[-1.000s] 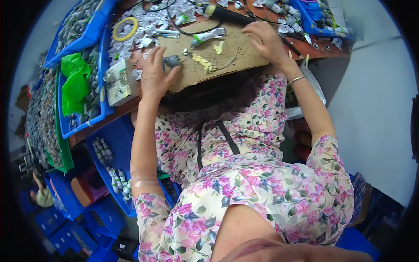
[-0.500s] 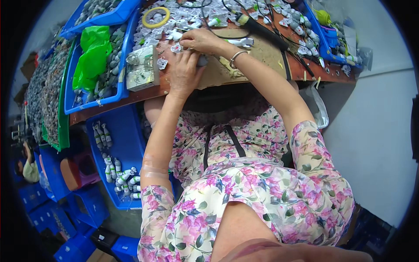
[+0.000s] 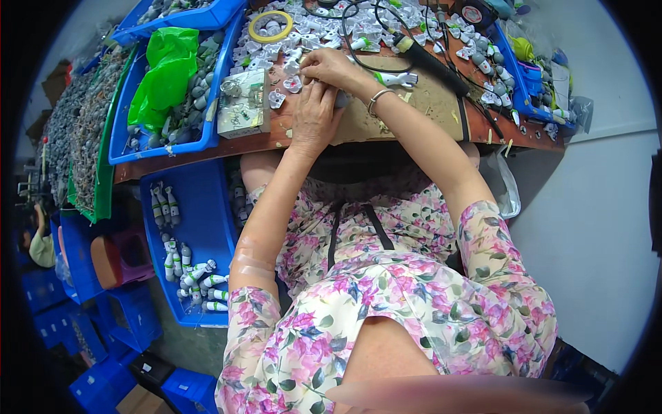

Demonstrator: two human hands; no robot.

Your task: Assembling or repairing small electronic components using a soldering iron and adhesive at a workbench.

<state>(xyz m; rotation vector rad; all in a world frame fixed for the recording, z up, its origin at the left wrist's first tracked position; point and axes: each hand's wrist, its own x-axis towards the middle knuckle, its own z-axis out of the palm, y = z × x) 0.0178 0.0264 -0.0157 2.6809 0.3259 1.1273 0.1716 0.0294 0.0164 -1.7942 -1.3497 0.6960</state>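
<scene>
My left hand (image 3: 316,119) rests low over the near edge of the work table, its fingers bent around a grey rounded part (image 3: 342,99) that shows at its side. Just beyond it, my right hand (image 3: 336,70) has thumb and fingers pinched together above the left fingertips. Whatever the right fingers grip is too small or hidden to make out. Small white plastic pieces (image 3: 292,85) lie beside the fingertips. A white part with a green band (image 3: 396,79) lies on the cardboard sheet (image 3: 427,110), to the right of my hands.
A small box (image 3: 243,103) and a blue tray (image 3: 208,131) of grey parts stand left. Behind are a yellow tape ring (image 3: 270,27) and heaped white pieces. A black cylindrical tool (image 3: 434,65) with cables lies right. A lower blue bin (image 3: 196,243) holds white-and-grey assemblies.
The whole view has shifted, so the table appears farther right. My hands keep nearly the same place on it, the right still pinched over the left.
</scene>
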